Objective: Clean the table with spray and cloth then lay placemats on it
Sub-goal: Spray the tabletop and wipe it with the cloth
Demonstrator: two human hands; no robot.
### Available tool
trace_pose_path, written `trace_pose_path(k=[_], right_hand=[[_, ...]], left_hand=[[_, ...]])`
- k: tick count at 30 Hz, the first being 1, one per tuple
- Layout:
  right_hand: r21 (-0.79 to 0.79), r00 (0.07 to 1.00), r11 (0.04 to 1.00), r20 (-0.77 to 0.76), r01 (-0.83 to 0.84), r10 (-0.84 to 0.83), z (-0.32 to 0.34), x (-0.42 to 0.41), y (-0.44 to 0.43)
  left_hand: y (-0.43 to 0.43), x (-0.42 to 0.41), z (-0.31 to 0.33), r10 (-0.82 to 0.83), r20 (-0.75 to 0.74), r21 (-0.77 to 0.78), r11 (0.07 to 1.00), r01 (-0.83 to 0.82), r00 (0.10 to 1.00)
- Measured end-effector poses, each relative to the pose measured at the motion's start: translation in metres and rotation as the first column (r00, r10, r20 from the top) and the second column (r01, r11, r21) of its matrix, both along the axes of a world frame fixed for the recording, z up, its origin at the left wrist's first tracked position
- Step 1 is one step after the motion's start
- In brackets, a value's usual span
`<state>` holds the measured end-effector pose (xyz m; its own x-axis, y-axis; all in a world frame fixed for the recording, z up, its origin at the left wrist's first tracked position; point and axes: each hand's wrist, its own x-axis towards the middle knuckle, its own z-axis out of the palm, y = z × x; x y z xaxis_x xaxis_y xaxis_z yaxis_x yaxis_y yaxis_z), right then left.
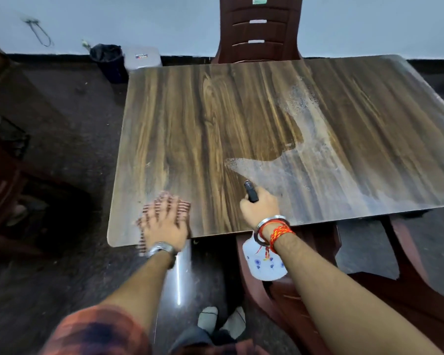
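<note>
A wood-grain table point(215, 119) fills the middle of the view. My left hand point(163, 224) lies flat, fingers spread, on a red-and-white checked cloth point(182, 204) at the table's near left corner; both are motion-blurred. My right hand point(260, 207) is closed around a spray bottle, whose black nozzle point(250, 192) points toward the table's middle; the bottle's body is hidden by the hand. A pale misty patch of spray point(305, 165) covers the table's right half. A white placemat with blue flowers point(263, 265) rests on the chair seat under my right wrist.
One dark red plastic chair point(260, 29) stands at the far side, another point(369, 290) at the near right under the table edge. A black bin point(108, 60) and a white box point(142, 57) stand on the floor by the wall. My feet point(221, 320) are below.
</note>
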<state>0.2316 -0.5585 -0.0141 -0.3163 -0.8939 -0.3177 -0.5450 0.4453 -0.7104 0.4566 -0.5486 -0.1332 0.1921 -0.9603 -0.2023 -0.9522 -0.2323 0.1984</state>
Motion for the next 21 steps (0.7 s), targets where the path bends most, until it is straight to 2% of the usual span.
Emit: trace_pose_path(k=[2, 4, 7, 9, 11, 14, 21], right_hand=[[0.009, 0.999, 0.999, 0.021, -0.049, 0.049, -0.005, 0.021, 0.013], [0.011, 0.997, 0.998, 0.050, -0.055, 0.054, -0.009, 0.035, 0.027], [0.020, 0.997, 0.999, 0.060, -0.047, 0.046, -0.014, 0.039, 0.044], [0.014, 0.998, 0.999, 0.052, -0.032, 0.032, -0.015, 0.031, 0.053], [0.005, 0.999, 1.000, 0.039, -0.002, 0.002, -0.014, 0.019, 0.061], [0.009, 0.999, 0.999, 0.017, 0.048, -0.049, -0.010, -0.003, 0.075], [-0.040, 0.986, 0.986, 0.038, 0.163, -0.161, 0.007, -0.075, 0.089]], left_hand=[[0.008, 0.052, -0.006, 0.187, 0.003, -0.005, 0.982, -0.187, 0.982], [0.009, 0.095, -0.007, 0.293, -0.054, 0.006, 0.956, -0.293, 0.955], [0.000, 0.116, -0.010, 0.417, -0.250, 0.030, 0.905, -0.423, 0.874], [0.000, 0.101, -0.011, 0.421, -0.180, -0.022, 0.902, -0.431, 0.889], [0.002, 0.081, -0.006, 0.361, -0.091, -0.078, 0.927, -0.368, 0.928], [0.003, 0.036, -0.001, 0.135, -0.032, -0.053, 0.989, -0.136, 0.990], [0.003, -0.109, 0.005, -0.061, -0.052, 0.003, 0.998, 0.061, 0.997]])
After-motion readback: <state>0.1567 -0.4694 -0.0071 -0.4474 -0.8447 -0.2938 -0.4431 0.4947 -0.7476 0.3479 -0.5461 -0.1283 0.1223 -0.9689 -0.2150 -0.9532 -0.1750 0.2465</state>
